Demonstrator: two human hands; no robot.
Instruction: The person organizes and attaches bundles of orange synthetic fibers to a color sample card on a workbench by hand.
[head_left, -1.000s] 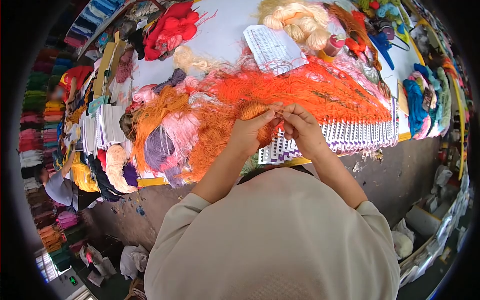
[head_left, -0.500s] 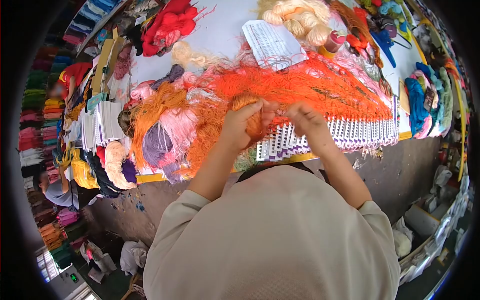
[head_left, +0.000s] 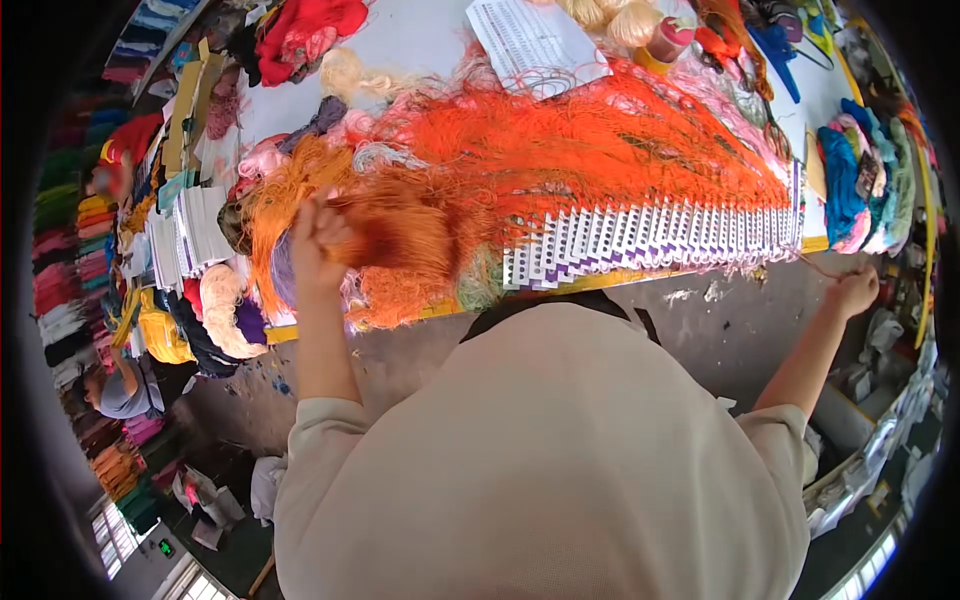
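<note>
My left hand [head_left: 322,238] is closed on one end of a rust-brown skein of thread [head_left: 405,232], which is smeared by motion above the table's near edge. Far out to the right, beyond the table corner, my right hand [head_left: 857,290] is pinched shut. A thin reddish thread [head_left: 820,268] runs from it back towards the table. Between the hands lies a long row of white punched cards [head_left: 640,235], with bright orange-red threads [head_left: 590,140] fanned out behind them. Under and around the left hand are loose orange yarn [head_left: 395,295] and a purple skein [head_left: 281,265].
A printed sheet [head_left: 535,45] and a thread cone [head_left: 670,42] lie at the back. Scissors [head_left: 775,135] rest near the right edge. Teal skeins [head_left: 845,170] hang at the right corner. White card stacks [head_left: 200,230] stand left; another person [head_left: 125,385] is farther left.
My hands were close together over the cards and have moved far apart. The left swung left with the rust-brown skein; the right went out right past the table corner.
</note>
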